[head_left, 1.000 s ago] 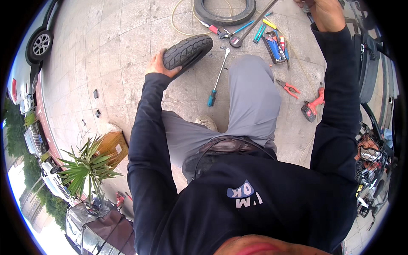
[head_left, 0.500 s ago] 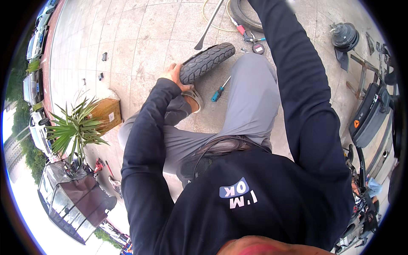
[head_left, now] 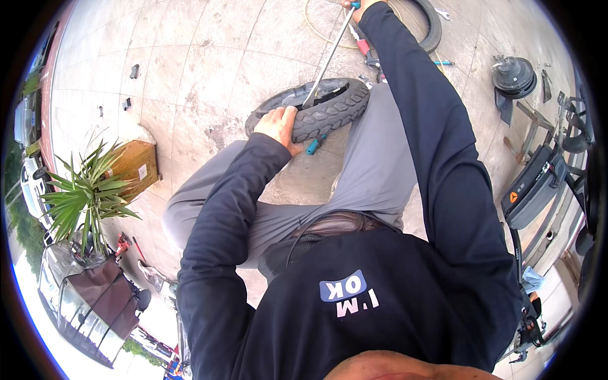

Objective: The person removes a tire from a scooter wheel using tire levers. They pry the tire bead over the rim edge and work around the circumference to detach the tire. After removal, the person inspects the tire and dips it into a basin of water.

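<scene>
Beside the person's right knee, a black tyre sits tilted, its near side clasped by the left hand. At the upper edge, the right hand is closed round the end of a long metal lever whose tip reaches into the tyre. Beyond, another tyre lies on the paving.

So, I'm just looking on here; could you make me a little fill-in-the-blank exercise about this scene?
1. The left hand grips a round black ____ with a chunky tread.
2. The long metal bar is held in the ____ (which hand?).
3. The spiky leaves of the plant are ____ in colour.
4. The person's trousers are ____ in colour.

Missing words: tyre; right hand; green; grey.
</scene>
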A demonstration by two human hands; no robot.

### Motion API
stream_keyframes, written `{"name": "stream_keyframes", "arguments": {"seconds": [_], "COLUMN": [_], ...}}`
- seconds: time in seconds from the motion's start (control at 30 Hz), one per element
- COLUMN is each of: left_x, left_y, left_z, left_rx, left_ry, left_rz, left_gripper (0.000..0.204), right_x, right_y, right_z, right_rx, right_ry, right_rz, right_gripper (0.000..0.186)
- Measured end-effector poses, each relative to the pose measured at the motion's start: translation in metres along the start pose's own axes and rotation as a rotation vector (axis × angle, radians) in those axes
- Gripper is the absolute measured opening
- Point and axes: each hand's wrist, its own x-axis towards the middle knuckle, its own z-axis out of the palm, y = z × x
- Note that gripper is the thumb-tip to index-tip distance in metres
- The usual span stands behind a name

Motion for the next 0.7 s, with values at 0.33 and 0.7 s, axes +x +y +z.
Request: {"name": "stream_keyframes", "arguments": {"seconds": [0.33, 0.7], "left_x": [0.0, -0.015], "left_y": [0.006, 0.013], "left_z": [0.011, 0.028], "left_rx": [-0.065, -0.045], "left_ry": [-0.005, 0.144], "left_rz": [0.014, 0.021], "left_gripper": [0.073, 0.072], "right_x": [0.005, -0.033], "right_y": [0.026, 0.038], "right_z": [0.039, 0.057], "right_rx": [-0.278, -0.348], "right_ry": [-0.048, -0.075], "right_rz": [0.056, 0.005], "right_gripper": [0.048, 0.045]}}
